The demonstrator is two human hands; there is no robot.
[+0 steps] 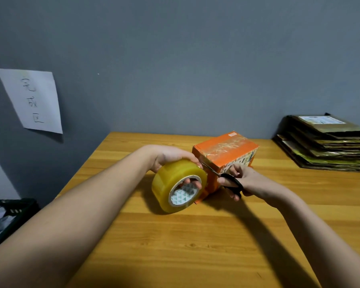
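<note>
An orange cardboard box [227, 150] stands on the wooden table [195, 246], with clear tape across its top. My left hand [168, 156] grips a big roll of yellowish clear tape [175, 183], fingers hooked into its core, just left of the box's near end. My right hand [247, 179] holds black-handled scissors [231, 182]. Their blades point left along the box's near top edge, at the strip of tape running from the roll to the box.
A pile of flattened cardboard boxes [324, 144] lies at the table's back right. A handwritten paper sheet [33, 100] hangs on the grey wall at left. A dark basket [6, 217] sits beside the table's left edge.
</note>
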